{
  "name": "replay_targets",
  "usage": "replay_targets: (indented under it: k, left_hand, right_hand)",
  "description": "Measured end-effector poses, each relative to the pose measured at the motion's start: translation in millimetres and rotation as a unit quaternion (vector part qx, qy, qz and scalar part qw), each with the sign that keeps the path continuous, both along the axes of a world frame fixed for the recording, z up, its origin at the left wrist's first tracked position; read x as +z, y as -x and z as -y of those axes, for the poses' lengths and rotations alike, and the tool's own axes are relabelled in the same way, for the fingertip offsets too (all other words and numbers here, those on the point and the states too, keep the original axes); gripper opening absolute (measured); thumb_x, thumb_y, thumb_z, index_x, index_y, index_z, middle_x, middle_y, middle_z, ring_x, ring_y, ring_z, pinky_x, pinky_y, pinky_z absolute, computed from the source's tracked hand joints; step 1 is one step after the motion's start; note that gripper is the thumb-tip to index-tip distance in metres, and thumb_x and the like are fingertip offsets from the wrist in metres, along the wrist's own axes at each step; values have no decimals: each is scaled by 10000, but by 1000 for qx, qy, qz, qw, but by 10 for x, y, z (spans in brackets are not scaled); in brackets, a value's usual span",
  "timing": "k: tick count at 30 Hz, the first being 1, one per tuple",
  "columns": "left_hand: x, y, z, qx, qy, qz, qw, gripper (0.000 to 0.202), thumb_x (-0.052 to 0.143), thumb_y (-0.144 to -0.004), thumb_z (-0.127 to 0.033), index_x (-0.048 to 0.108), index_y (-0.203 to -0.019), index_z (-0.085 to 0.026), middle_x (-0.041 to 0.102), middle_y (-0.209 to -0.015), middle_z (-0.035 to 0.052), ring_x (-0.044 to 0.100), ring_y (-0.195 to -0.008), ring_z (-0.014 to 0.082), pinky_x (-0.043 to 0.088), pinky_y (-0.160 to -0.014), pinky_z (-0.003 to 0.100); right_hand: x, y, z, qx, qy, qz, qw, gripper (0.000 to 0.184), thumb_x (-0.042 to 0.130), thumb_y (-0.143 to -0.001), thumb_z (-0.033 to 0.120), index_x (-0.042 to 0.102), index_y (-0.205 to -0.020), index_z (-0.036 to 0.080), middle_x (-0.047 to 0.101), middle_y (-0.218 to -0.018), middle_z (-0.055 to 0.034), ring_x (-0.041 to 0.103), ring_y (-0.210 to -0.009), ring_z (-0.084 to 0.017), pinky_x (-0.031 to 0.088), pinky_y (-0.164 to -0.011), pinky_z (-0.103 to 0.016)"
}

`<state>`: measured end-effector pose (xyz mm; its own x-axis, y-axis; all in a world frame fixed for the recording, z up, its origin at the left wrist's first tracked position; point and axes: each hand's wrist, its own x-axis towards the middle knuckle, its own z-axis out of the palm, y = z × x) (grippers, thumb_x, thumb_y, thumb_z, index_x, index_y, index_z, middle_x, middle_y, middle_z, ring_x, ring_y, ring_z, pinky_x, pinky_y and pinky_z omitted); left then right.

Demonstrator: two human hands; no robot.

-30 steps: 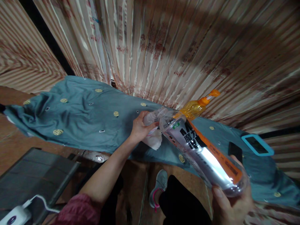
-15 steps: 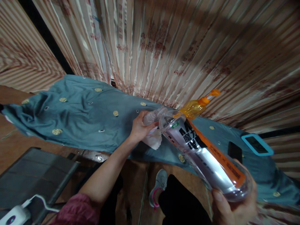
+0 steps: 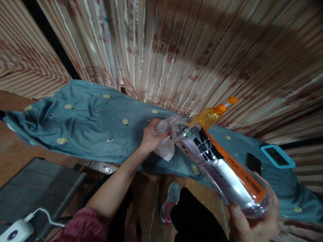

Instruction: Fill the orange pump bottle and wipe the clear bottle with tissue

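Observation:
My right hand (image 3: pixel 254 215) is closed around the base of a large clear plastic bottle (image 3: pixel 212 161) with an orange, silver and black label. The bottle tilts, its neck end toward the upper left. In my left hand (image 3: pixel 151 136) is a small clear plastic bottle (image 3: pixel 164 126), gripped with fingers and thumb. The two bottles' necks meet or nearly meet; whether they touch I cannot tell. A whitish tissue-like piece (image 3: pixel 166 150) with a jagged edge shows below my left hand. Just behind the large bottle stands a yellow pump bottle (image 3: pixel 209 116) with an orange top.
A grey-green patterned cloth (image 3: pixel 88 131) covers the long table. A dark phone (image 3: pixel 253 163) and a blue-framed tablet-like object (image 3: pixel 279 156) lie at the right. Striped curtains (image 3: pixel 164 50) hang behind. A dark panel-like surface (image 3: pixel 37 191) and a white device with a cable (image 3: pixel 17 232) are at lower left.
Almost nothing differs. The whole view has shifted very slightly; both hands keep their grip and the bottles stay in the same pose.

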<state>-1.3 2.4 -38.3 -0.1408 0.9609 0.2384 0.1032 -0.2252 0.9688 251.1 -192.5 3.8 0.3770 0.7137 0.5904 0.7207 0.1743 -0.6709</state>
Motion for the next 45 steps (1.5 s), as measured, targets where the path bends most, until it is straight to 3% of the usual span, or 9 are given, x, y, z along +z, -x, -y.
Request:
replay_targets:
  k: [8,31,39,45]
  left_hand:
    - [-8,2,-5,4,5,-11,1000,479,876,-655,-443,661,-998,-187,745,-969,42,698,-884,200,538,-774,287]
    - [18,7,10,5,3,-12,1000,464,873,-661,-435,661,-994,-191,749,-997,50,701,-924,214,538,-804,300]
    - [11,-1,8,4,10,-10,1000,476,877,-660,-441,662,-1005,-195,754,-996,41,698,-904,202,537,-782,287]
    - [1,1,3,7,5,-15,1000,461,878,-662,-425,665,-998,-192,751,-968,35,694,-878,195,536,-789,290]
  right_hand:
    - [46,44,-5,16,-5,-5,1000,972,785,-753,641,482,-1522,129,545,-1500,-217,533,-1373,-462,377,-1139,-701]
    - [119,180,-40,-6,-13,9,1000,966,712,-788,714,484,-1517,122,540,-1516,-210,543,-1366,-445,389,-1141,-685]
    - [60,34,5,16,8,11,1000,986,778,-751,662,475,-1525,130,530,-1523,-209,529,-1375,-455,368,-1150,-700]
    - [109,176,-25,-11,-7,-9,1000,980,737,-775,693,477,-1526,119,539,-1516,-207,529,-1375,-450,349,-1157,-705]
